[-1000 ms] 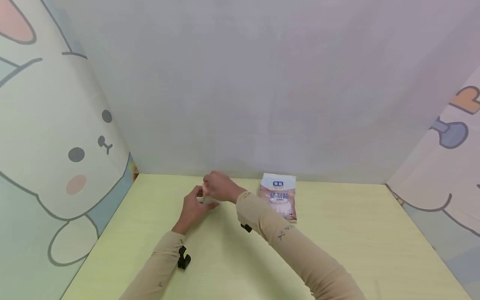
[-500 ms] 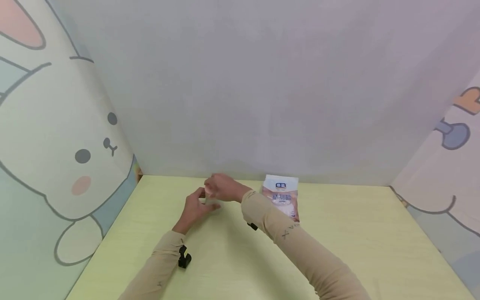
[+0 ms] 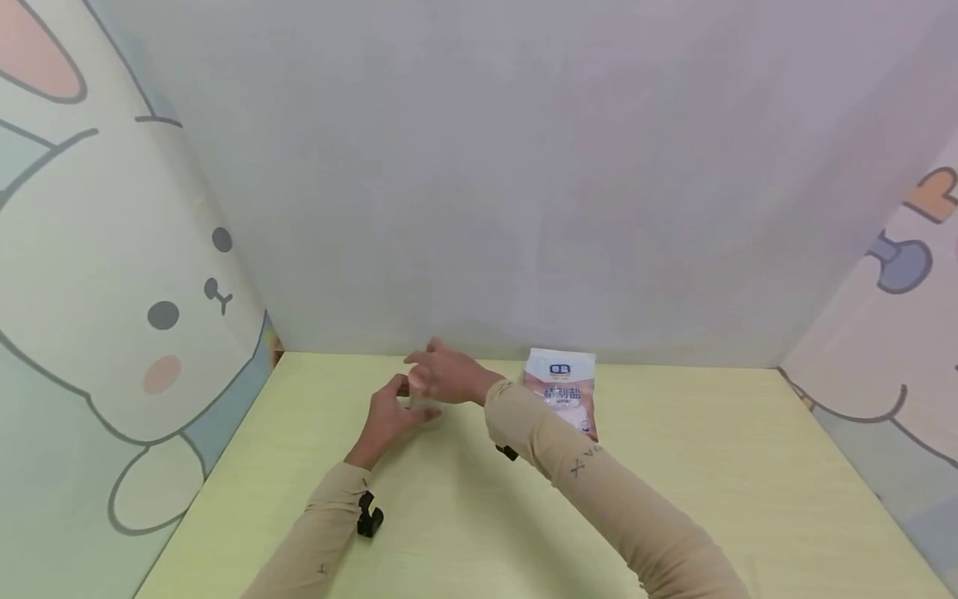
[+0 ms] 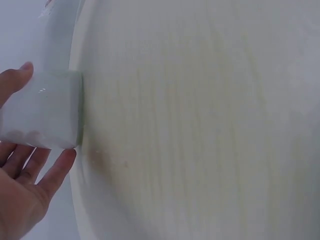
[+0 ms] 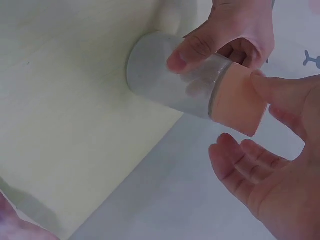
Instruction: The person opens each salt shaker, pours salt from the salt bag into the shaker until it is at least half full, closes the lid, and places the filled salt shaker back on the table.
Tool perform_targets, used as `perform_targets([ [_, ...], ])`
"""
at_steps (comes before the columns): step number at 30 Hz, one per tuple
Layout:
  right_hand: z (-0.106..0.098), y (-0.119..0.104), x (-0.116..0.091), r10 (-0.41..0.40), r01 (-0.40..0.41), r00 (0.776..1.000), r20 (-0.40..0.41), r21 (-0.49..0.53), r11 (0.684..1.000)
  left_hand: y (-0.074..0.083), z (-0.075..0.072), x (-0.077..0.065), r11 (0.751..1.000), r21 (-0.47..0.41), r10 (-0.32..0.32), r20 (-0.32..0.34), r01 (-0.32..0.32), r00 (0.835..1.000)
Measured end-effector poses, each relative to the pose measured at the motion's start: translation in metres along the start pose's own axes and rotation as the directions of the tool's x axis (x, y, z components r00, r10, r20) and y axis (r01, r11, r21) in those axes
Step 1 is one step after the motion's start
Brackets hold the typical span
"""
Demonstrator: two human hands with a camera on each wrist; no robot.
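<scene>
A clear jar [image 5: 152,70] with a peach-pink lid [image 5: 237,100] stands upright on the table towards its back edge. My left hand [image 3: 387,423] grips the jar's see-through body [image 4: 47,107], thumb on one side and fingers on the other. At the lid is my right hand [image 3: 449,376]. In the right wrist view its thumb touches the lid's side, while the other fingers, spread and slightly bent, stand apart from it. The head view shows little of the jar, as both hands cover most of it.
Right of the hands, a white and reddish-brown salt bag [image 3: 561,387] lies near the back of the pale yellow table [image 3: 711,466], partly behind the right sleeve. A grey cloth wall [image 3: 479,183] rises behind the table, and cartoon-printed panels [image 3: 105,249] flank it.
The right hand's fingers, earlier curled at the lid, have loosened and spread out. The left hand keeps its grip on the jar, and the bag has not moved on the table.
</scene>
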State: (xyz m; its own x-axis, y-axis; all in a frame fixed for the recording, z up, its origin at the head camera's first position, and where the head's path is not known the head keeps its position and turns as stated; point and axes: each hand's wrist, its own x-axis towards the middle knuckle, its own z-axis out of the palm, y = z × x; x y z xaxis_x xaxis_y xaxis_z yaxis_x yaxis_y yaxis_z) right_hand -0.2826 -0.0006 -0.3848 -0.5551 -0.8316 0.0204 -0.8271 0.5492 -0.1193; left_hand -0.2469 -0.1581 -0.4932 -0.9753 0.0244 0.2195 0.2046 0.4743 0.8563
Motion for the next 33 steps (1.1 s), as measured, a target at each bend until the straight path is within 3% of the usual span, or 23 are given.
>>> perform_targets([
  [3, -0.003, -0.002, -0.001, 0.09, -0.091, 0.996, -0.009, -0.012, 0.996, 0.0, 0.0, 0.0, 1.0, 0.008, -0.001, 0.001, 0.001, 1.0],
  [5, -0.004, -0.002, -0.001, 0.187, -0.183, 0.982, -0.026, 0.109, 0.977, -0.001, 0.0, 0.0, 1.0, 0.028, -0.002, -0.005, 0.003, 1.0],
  [7, -0.004, -0.002, 0.002, 0.227, -0.216, 0.973, -0.042, 0.178, 0.96, -0.001, -0.001, 0.0, 0.999, 0.044, -0.008, -0.015, 0.008, 1.0],
  [14, 0.0, 0.003, 0.012, 0.17, -0.152, 0.982, -0.086, 0.185, 0.971, 0.0, 0.0, 0.001, 1.0, 0.025, -0.003, -0.01, 0.003, 1.0],
  [23, -0.008, -0.001, 0.012, 0.048, -0.031, 0.997, -0.059, 0.264, 0.964, 0.0, 0.0, -0.002, 1.0, 0.017, -0.007, -0.016, 0.007, 1.0],
  [33, -0.009, -0.001, 0.007, 0.02, -0.015, 1.0, -0.019, 0.244, 0.97, -0.002, 0.001, 0.0, 1.0, 0.003, -0.004, -0.009, 0.004, 1.0],
])
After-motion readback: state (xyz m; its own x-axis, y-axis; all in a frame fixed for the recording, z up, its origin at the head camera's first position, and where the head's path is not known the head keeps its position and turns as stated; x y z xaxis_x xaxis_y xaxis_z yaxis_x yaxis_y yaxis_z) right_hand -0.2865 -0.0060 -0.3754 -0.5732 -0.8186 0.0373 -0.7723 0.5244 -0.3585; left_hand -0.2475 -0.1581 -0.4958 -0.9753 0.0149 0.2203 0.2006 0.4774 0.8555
